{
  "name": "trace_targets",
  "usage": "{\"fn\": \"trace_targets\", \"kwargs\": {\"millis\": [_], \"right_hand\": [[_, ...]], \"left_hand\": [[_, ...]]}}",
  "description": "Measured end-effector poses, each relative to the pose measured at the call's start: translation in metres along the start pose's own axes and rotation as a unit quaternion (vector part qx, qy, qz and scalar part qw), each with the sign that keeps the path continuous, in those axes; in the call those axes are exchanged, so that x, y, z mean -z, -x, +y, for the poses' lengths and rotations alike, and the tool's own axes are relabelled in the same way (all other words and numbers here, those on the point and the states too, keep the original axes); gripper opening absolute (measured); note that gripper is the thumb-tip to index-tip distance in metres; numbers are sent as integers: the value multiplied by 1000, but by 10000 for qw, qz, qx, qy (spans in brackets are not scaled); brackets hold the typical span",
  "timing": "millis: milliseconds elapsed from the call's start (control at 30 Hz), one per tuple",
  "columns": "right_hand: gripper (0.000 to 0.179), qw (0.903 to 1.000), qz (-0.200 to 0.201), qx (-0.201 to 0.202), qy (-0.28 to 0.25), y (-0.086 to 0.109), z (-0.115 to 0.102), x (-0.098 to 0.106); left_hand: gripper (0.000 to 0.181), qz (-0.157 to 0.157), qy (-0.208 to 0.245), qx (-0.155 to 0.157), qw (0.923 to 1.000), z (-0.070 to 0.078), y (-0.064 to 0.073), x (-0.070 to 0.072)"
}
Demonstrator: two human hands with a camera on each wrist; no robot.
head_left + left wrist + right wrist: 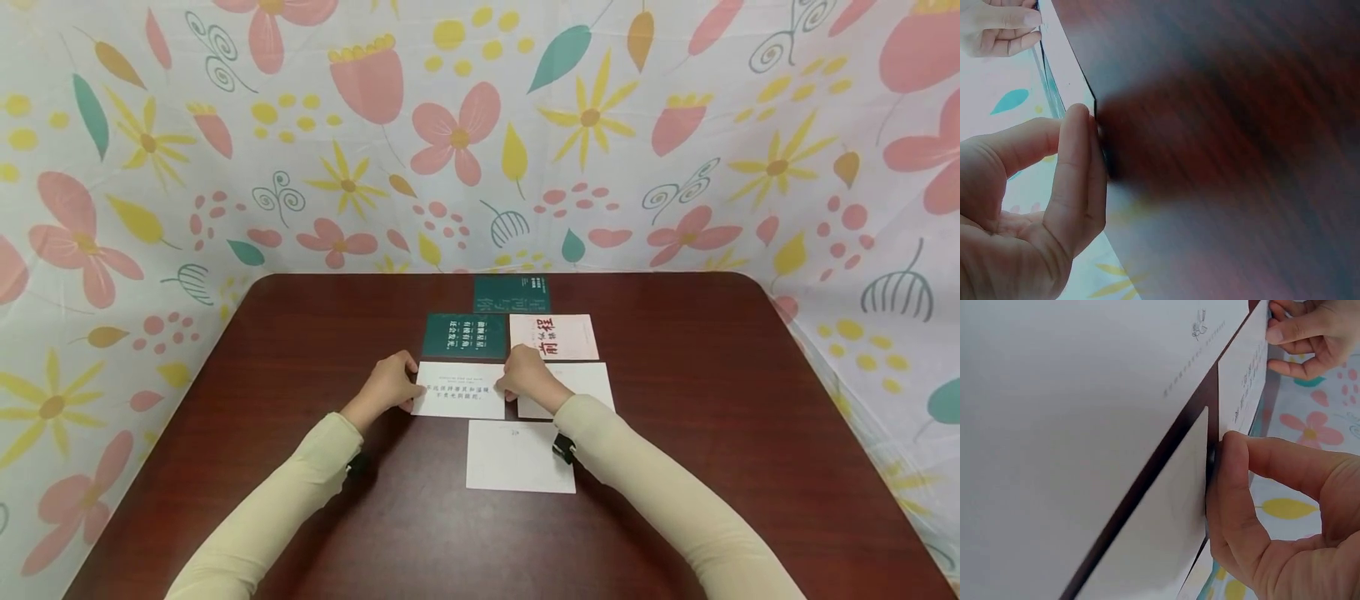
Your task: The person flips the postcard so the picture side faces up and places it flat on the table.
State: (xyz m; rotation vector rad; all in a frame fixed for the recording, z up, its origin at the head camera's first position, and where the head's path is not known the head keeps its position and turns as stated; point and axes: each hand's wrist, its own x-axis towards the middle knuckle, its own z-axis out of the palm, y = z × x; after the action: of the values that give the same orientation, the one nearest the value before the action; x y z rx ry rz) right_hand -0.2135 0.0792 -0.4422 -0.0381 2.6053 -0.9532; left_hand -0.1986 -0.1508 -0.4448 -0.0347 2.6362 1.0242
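Observation:
A white postcard with dark printed lines of Chinese text (pixel 459 392) lies on the table between my two hands. My left hand (pixel 385 385) pinches its left edge between thumb and fingers. At the opposite edge, my right hand (pixel 528 377) holds the card with curled fingers and reaches over the gap to a mostly blank white card (pixel 594 382). The right wrist view shows the fingertips (pixel 1235 447) right at the near corner of the text card (pixel 1244 384). My right forearm overlaps part of the blank card and a front white card (pixel 513 462).
Behind the text card lies a green card with white characters (pixel 465 336), beside a pale card with red characters (pixel 555 340). A darker green card (pixel 512 293) sits at the table's back edge. Patterned cloth (pixel 450 167) hangs around the brown table (pixel 300 333).

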Motion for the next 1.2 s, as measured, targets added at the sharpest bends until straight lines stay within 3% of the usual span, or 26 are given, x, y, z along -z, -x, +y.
{"fn": "trace_targets", "kwargs": {"millis": [200, 400, 500, 733, 867, 1200], "right_hand": [[27, 9973, -90, 67, -729, 5, 6, 10], [35, 9823, -86, 703, -1735, 20, 24, 29], [32, 9808, 260, 1069, -1610, 26, 35, 38], [24, 9757, 1204, 1509, -1040, 39, 62, 52], [28, 9758, 1317, 1453, -965, 50, 74, 60], [39, 9825, 1420, 760, -934, 71, 99, 72]], "left_hand": [[24, -39, 458, 10, 9989, 2, 4, 4], [17, 210, 993, -402, 9940, 16, 11, 4], [17, 280, 1490, -655, 9863, 26, 13, 0], [24, 261, 2514, -1076, 9615, 51, 18, -21], [30, -17, 2870, -1038, 9523, 65, 21, -37], [42, -1002, 2875, -768, 9494, 83, 24, -68]]}}
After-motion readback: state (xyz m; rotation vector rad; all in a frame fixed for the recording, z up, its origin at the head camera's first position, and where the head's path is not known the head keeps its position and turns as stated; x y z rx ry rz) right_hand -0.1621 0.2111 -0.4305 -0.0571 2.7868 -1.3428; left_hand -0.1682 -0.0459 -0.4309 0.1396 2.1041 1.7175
